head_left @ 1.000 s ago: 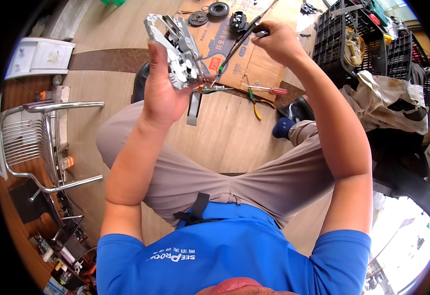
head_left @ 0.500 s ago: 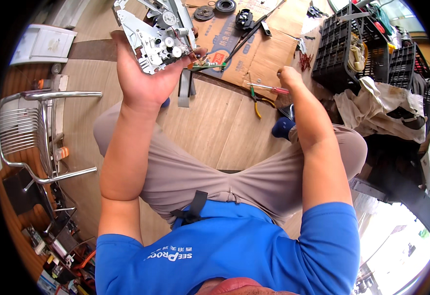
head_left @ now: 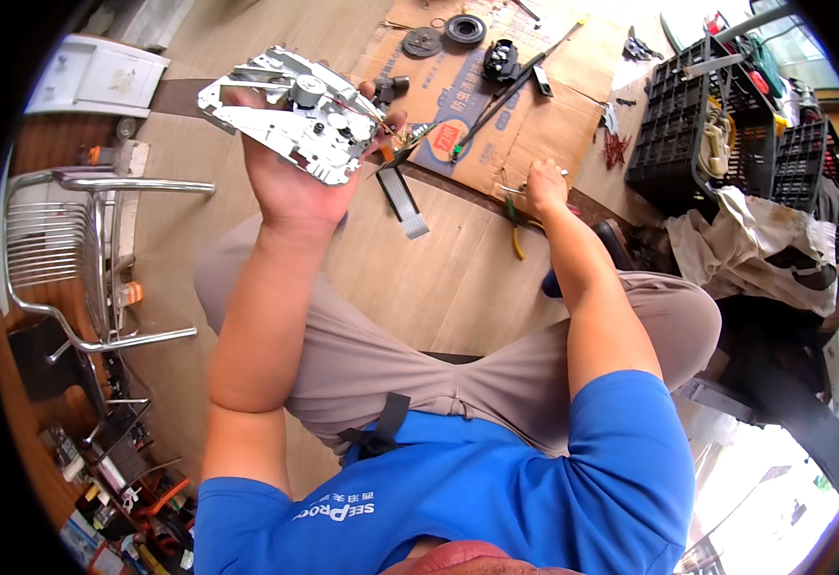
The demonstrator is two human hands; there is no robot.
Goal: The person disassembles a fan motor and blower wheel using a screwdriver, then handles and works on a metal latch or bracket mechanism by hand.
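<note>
My left hand is raised at the upper left, closed around a grey metal chassis with white gears and a small round motor. Wires and a small circuit board hang off its right side, and a grey ribbon cable dangles below. My right hand is low over the cardboard's near edge with its fingers bent together. Something small and pale shows at the fingertips, too small to name. Beside that hand is the screwdriver's thin shaft, its handle mostly hidden. Yellow-handled pliers lie just below.
A flattened cardboard sheet bears a black ring, a grey disc, a black plastic part and a long dark rod. Black crates stand at right, with a pale cloth. A metal chair is at left.
My left hand has tilted the chassis flatter and brought it a little lower. My right hand has moved left and down to the screwdriver, covering most of its handle. The ribbon cable has swung right.
</note>
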